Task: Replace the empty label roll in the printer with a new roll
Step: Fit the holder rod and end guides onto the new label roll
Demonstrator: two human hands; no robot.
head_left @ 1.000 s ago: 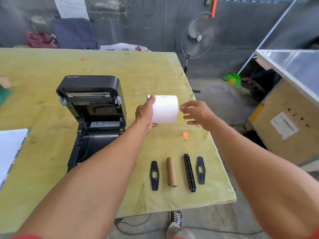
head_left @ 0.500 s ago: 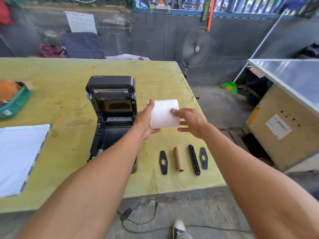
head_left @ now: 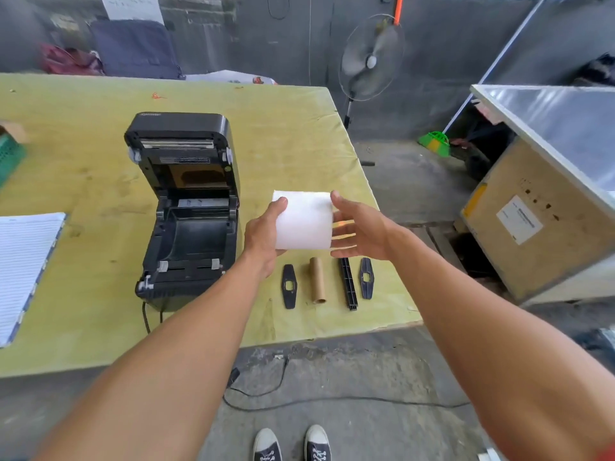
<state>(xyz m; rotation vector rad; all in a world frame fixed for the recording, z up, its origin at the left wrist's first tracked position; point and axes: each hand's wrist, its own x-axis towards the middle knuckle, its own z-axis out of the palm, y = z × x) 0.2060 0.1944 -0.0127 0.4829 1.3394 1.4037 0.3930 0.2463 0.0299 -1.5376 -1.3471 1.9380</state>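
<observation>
A new white label roll [head_left: 304, 219] hangs above the table, to the right of the printer. My left hand [head_left: 263, 236] grips its left end. My right hand [head_left: 361, 229] rests against its right end with fingers spread. The black label printer [head_left: 186, 207] stands with its lid up and its roll bay empty. Below the roll lie the empty brown cardboard core [head_left: 317, 280], a black spindle bar [head_left: 347, 283] and two black end guides [head_left: 289, 286] [head_left: 366, 277], laid side by side near the table's front edge.
The yellow-green table [head_left: 83, 181] ends just right of the parts. A lined notepad [head_left: 23, 261] lies at the left, a green basket [head_left: 10, 154] behind it. The printer's cable [head_left: 299, 394] trails on the floor. A standing fan [head_left: 371, 58] and a plywood crate [head_left: 532, 221] stand to the right.
The roll came a little lower and nearer, over the parts. My right hand went from apart from the roll to touching its right end. The camera view shifted.
</observation>
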